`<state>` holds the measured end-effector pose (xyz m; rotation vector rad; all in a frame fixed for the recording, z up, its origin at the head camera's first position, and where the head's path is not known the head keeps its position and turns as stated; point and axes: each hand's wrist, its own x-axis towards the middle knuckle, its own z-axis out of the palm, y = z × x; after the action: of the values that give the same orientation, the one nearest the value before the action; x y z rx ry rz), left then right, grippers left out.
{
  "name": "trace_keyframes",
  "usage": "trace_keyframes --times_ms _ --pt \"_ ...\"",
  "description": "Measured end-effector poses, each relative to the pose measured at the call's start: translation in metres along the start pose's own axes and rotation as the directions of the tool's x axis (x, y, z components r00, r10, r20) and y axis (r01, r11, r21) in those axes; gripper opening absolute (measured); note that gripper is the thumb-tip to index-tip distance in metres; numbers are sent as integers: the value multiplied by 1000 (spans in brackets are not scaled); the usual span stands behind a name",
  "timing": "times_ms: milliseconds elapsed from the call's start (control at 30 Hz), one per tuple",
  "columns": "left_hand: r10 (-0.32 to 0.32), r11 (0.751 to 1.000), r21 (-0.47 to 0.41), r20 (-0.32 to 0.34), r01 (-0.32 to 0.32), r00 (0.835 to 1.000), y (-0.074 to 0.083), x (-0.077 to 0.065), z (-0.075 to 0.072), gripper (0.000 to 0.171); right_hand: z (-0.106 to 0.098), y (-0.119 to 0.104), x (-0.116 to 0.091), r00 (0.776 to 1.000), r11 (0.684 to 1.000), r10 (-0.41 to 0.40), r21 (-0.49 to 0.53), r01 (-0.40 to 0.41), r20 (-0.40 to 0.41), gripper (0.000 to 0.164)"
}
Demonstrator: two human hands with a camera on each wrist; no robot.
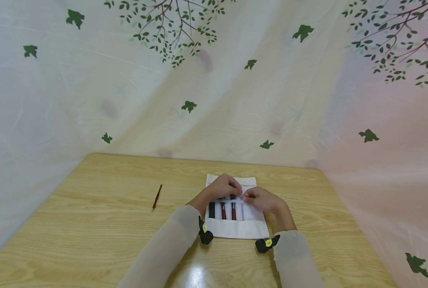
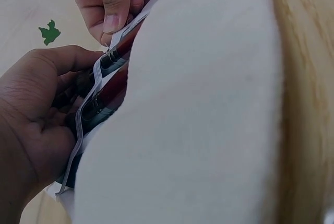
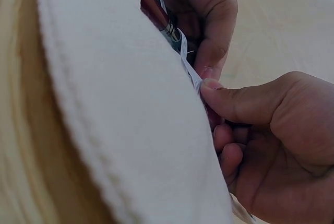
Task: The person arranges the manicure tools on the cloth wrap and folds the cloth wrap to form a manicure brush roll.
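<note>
A white fabric roll-up case (image 1: 237, 229) lies unrolled on the table, with a pocket along its near edge and an elastic band (image 2: 80, 122) across it. Red-handled brushes (image 1: 233, 210), a dark flat piece (image 1: 212, 210) and a thin metal tool (image 1: 242, 212) stand in the pocket under the band. My left hand (image 1: 224, 187) reaches over the brush heads, its fingertips at the thin tool's upper end; their exact grip is partly hidden. Close beside them, my right hand (image 1: 262, 199) pinches the elastic band between thumb and curled fingers.
A slim brown tool (image 1: 157, 197) with a pointed end lies on the wooden table (image 1: 102, 224), left of the case. Behind the table hangs a pale cloth (image 1: 145, 100) printed with leaves and branches. Each wrist carries a small black camera (image 1: 206, 237).
</note>
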<state>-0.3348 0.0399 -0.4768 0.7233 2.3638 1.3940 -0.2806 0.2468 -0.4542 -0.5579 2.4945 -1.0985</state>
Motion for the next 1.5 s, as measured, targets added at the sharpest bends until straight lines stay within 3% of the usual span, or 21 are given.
trace_keyframes --times_ms 500,733,1033,1267,1500 --pt "14 1000 -2 1 -14 1000 0 -1 0 6 -7 -9 -9 994 995 79 -50 -83 -78 13" --pt "47 999 25 -6 -47 999 -3 -1 0 5 -16 -9 -16 988 993 72 -81 -83 -138 12" --pt "77 996 48 -1 -77 997 -5 0 1 5 -15 -2 -18 990 994 81 -68 -89 -116 11" --pt "74 996 59 -4 -73 997 -3 -2 1 4 -11 -3 -17 979 980 173 -82 -182 -111 15" --pt "58 997 57 -8 -58 998 -2 -2 1 6 -10 -2 -16 983 982 160 -85 -168 -93 11"
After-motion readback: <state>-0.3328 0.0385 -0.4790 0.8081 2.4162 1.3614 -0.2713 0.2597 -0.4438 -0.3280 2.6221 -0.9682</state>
